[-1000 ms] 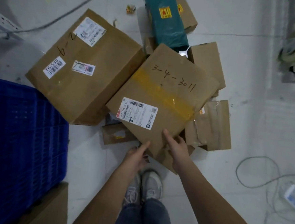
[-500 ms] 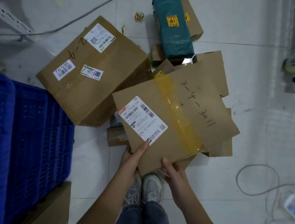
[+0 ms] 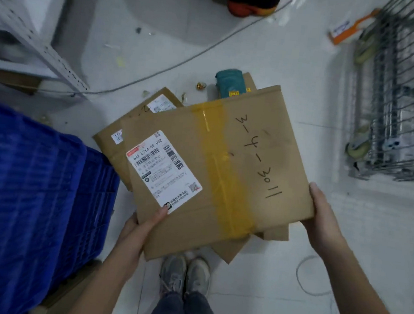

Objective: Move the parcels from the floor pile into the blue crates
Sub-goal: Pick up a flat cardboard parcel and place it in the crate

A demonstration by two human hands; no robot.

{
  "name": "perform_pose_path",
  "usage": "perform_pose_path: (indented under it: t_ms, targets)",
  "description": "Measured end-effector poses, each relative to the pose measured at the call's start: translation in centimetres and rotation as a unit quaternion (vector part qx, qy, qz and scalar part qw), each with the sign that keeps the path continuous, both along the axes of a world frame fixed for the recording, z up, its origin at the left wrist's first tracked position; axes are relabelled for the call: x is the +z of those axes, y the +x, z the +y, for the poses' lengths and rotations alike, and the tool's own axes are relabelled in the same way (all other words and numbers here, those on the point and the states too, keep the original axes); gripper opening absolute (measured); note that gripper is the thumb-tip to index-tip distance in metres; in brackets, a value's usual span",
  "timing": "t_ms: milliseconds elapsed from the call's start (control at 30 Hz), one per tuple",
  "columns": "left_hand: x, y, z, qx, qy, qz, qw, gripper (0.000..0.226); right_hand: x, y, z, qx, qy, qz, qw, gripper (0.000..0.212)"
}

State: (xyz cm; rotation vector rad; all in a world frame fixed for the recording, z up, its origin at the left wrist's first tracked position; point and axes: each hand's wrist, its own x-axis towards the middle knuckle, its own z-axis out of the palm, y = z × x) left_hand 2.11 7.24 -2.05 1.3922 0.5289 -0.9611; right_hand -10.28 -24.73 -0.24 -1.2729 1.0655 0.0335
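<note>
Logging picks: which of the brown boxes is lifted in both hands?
The box with yellow tape and "3-4-3011" handwritten, held by the left hand and right hand; the others lie beneath.

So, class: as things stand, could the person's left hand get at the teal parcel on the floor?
Probably not. The left hand grips the near corner of the taped box, and that box covers most of the teal parcel lying beyond it. The box must go first.
</note>
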Motion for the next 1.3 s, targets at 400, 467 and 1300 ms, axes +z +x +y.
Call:
perform_pose_path:
  t_ms: [400, 467, 1300]
  targets:
    - [28.6, 3.9, 7.8, 0.042, 0.061, -0.112, 0.991, 0.065, 25.4, 5.7, 9.5, 0.129, -0.101, -0.044, 0.986, 0.083]
    - [32.3, 3.6, 10.0, 0.054, 0.078, -0.13, 0.987, 0.068, 28.2, 5.6, 11.7, 0.144, -0.106, -0.065, 0.982, 0.073]
    - [40.6, -23.9, 50.9, 0.489, 0.164, -0.184, 0.837, 0.056, 36.9, 3.3, 53.8, 0.532, -0.056, -0.173, 0.827, 0.053]
